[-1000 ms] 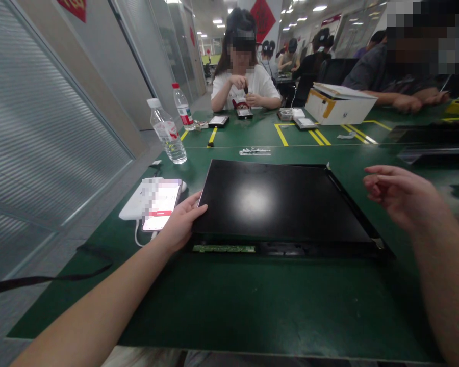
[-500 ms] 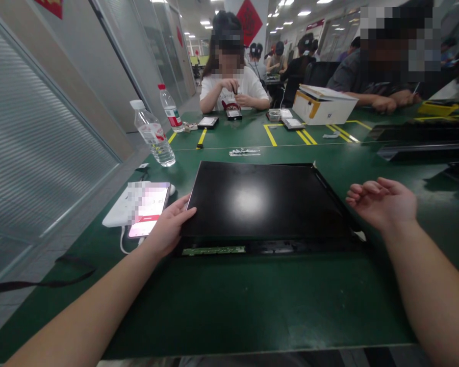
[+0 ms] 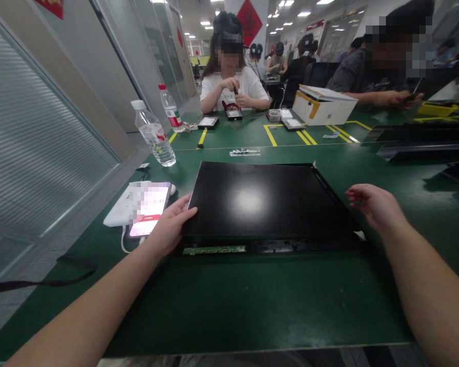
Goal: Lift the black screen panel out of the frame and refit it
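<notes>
A black flat display panel (image 3: pixel 263 201) lies face up in front of me, with a bright reflection in its middle. It rests on a black frame (image 3: pixel 306 246) that shows along its near and right sides. A narrow green circuit board (image 3: pixel 214 250) runs along the near edge. My left hand (image 3: pixel 172 221) grips the panel's left edge, thumb on top and fingers at the side, partly hidden. Off to the right of the panel, my right hand (image 3: pixel 377 206) hovers with fingers loosely bent and nothing visible in it. A small white tab (image 3: pixel 359 235) shows at the near right corner.
A phone (image 3: pixel 151 209) lies on a white box-like device (image 3: pixel 118 208) at left, cables beside them. Two water bottles (image 3: pixel 155 135) (image 3: pixel 171 109) stand behind. Torn white strips (image 3: pixel 245 152) lie beyond the panel. Across the green table (image 3: pixel 252 306) sit co-workers near a white box (image 3: pixel 325 106).
My right hand has turned from palm up to more palm down and shifted slightly left and down. My left hand and the panel stay put. The right-hand co-worker's hands have moved.
</notes>
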The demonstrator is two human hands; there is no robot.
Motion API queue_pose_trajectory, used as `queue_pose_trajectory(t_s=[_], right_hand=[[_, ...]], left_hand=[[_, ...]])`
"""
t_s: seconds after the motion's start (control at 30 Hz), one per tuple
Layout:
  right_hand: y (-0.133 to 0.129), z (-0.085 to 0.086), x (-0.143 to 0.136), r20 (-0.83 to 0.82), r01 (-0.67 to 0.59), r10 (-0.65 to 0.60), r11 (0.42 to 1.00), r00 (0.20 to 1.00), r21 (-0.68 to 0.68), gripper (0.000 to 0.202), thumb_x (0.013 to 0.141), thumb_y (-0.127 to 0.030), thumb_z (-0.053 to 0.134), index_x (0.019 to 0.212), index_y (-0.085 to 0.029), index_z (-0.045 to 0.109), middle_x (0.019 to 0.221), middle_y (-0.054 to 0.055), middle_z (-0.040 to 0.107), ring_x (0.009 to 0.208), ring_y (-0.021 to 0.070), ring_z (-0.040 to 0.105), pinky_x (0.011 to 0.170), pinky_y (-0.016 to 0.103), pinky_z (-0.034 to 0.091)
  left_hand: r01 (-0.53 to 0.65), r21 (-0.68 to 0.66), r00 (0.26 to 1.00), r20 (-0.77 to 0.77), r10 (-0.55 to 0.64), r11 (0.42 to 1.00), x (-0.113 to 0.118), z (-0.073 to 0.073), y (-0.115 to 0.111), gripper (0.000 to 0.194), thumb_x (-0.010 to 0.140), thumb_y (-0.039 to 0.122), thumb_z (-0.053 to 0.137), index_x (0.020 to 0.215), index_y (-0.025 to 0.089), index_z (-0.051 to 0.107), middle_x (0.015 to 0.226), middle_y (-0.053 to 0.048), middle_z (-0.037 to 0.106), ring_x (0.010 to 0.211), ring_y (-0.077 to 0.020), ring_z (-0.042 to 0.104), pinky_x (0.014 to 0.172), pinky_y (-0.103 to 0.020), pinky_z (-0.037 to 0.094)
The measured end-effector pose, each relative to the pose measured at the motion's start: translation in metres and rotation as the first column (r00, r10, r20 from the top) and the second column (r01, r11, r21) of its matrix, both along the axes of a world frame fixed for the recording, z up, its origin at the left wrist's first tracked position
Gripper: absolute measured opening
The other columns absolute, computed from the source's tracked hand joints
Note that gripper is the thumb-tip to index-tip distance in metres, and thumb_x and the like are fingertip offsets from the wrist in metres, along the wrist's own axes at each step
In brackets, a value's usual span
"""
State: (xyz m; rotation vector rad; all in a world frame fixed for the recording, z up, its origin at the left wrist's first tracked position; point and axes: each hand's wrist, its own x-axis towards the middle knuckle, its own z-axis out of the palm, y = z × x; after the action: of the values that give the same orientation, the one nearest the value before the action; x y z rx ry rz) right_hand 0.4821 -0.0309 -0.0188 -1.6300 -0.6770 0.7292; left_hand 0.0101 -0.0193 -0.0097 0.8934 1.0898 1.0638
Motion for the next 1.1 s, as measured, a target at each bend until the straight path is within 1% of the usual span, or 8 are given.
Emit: queue_pose_trajectory(t_s=[0.07,0.2,0.3,0.43,0.57,0.7,0.93,1.1], right_hand=[[0.000,-0.004,0.001,0.242,-0.015,0.034,0.997,0.970,-0.078,0.014,0.064,-0.032,0.070,0.074,-0.022,0.070,0.084,0.006,0.070,0.081,0.0200,0.059,0.067,0.031,0.047],[0.004,-0.016,0.009,0.635,-0.068,0.248,0.953,0.732,-0.294,0.024,0.073,-0.038,0.065,0.086,-0.025,0.080,0.092,0.007,0.073,0.086,0.0254,0.065,0.083,0.042,0.052],[0.008,-0.025,0.017,0.732,-0.110,0.354,0.926,0.582,-0.360,0.023,0.077,-0.039,0.065,0.091,-0.028,0.081,0.096,0.009,0.074,0.092,0.0299,0.068,0.093,0.050,0.054],[0.010,-0.030,0.023,0.764,-0.136,0.428,0.898,0.483,-0.418,0.021,0.082,-0.036,0.067,0.095,-0.028,0.081,0.104,0.012,0.074,0.111,0.0357,0.068,0.104,0.057,0.052],[0.010,-0.028,0.021,0.759,-0.114,0.454,0.882,0.466,-0.457,0.023,0.081,-0.028,0.067,0.099,-0.027,0.081,0.103,0.012,0.073,0.113,0.0355,0.068,0.106,0.057,0.053],[0.009,-0.023,0.014,0.756,-0.123,0.450,0.885,0.475,-0.450,0.030,0.077,-0.019,0.066,0.100,-0.028,0.082,0.097,0.010,0.074,0.104,0.0335,0.071,0.097,0.052,0.057],[0.003,-0.007,-0.002,0.604,-0.078,0.496,0.808,0.624,-0.583,0.050,0.084,-0.014,0.057,0.129,-0.014,0.078,0.072,0.006,0.067,0.069,0.0220,0.063,0.069,0.035,0.049],[0.003,-0.010,0.000,0.634,-0.075,0.452,0.846,0.628,-0.528,0.049,0.082,-0.013,0.057,0.125,-0.015,0.080,0.079,0.007,0.067,0.071,0.0212,0.061,0.070,0.034,0.047]], left_hand=[[0.006,0.004,1.000,0.005,-0.006,1.000,-0.001,-0.001,0.000,0.065,0.080,0.011,0.079,0.143,0.014,0.065,0.123,-0.013,0.082,0.111,-0.0315,0.079,0.089,-0.037,0.067],[0.010,0.011,1.000,0.009,-0.010,1.000,-0.002,-0.002,0.001,0.065,0.080,0.012,0.079,0.144,0.014,0.065,0.124,-0.013,0.082,0.111,-0.0315,0.079,0.089,-0.037,0.067],[0.020,0.006,1.000,0.003,-0.020,1.000,-0.002,-0.002,0.001,0.065,0.080,0.012,0.079,0.144,0.015,0.065,0.124,-0.012,0.082,0.111,-0.0316,0.079,0.091,-0.039,0.067],[0.030,0.022,1.000,0.006,-0.030,0.999,-0.002,-0.001,0.000,0.065,0.080,0.013,0.081,0.143,0.015,0.066,0.123,-0.013,0.082,0.110,-0.0323,0.079,0.092,-0.040,0.067],[0.031,0.018,0.999,0.007,-0.031,0.999,-0.002,0.000,-0.001,0.065,0.079,0.012,0.082,0.143,0.015,0.066,0.122,-0.014,0.082,0.109,-0.0327,0.080,0.091,-0.040,0.067],[-0.003,-0.011,1.000,0.002,0.003,1.000,-0.002,0.001,0.000,0.066,0.079,0.009,0.079,0.144,0.013,0.064,0.119,-0.015,0.083,0.103,-0.0310,0.081,0.086,-0.038,0.068],[-0.058,-0.058,0.998,-0.035,0.056,0.997,0.001,0.004,-0.001,0.065,0.078,0.005,0.075,0.142,0.013,0.061,0.104,-0.010,0.085,0.086,-0.0265,0.082,0.072,-0.034,0.068],[-0.079,-0.068,0.996,-0.048,0.076,0.994,0.002,0.005,-0.002,0.064,0.076,0.005,0.075,0.138,0.013,0.061,0.097,-0.009,0.084,0.082,-0.0266,0.082,0.067,-0.033,0.066]])
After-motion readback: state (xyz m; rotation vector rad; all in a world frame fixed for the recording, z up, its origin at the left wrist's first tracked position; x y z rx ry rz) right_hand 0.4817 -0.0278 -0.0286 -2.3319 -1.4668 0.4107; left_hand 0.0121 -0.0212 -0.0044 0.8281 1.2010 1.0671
